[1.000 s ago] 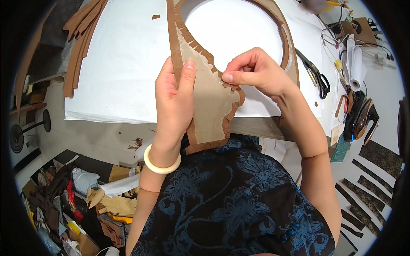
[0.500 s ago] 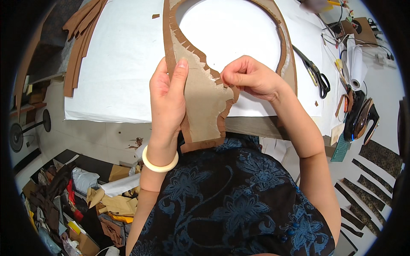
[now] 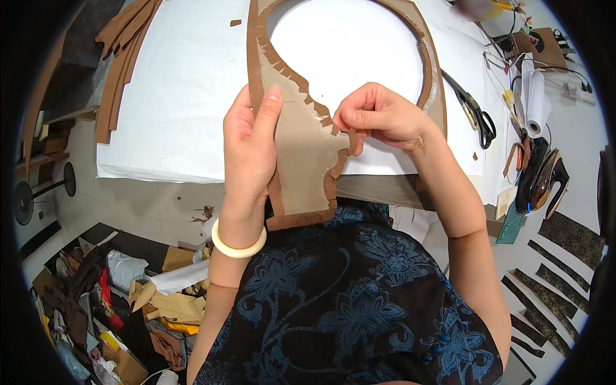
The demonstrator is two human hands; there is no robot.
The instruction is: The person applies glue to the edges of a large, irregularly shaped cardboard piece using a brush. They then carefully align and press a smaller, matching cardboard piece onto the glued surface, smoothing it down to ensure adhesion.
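Both hands, left [image 3: 247, 151] and right [image 3: 378, 119], grip the brown collar piece [image 3: 301, 147]; fingertips hide its notched edge

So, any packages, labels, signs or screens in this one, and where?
No labels, signs or screens can be made out.
Cardboard box: far right corner of the table, brown, flat-sided.
Paper roll: right edge of the table, white cylinder, lying lengthwise.
Floor pile: lower left, crumpled tan paper and white bags; details too small to tell.
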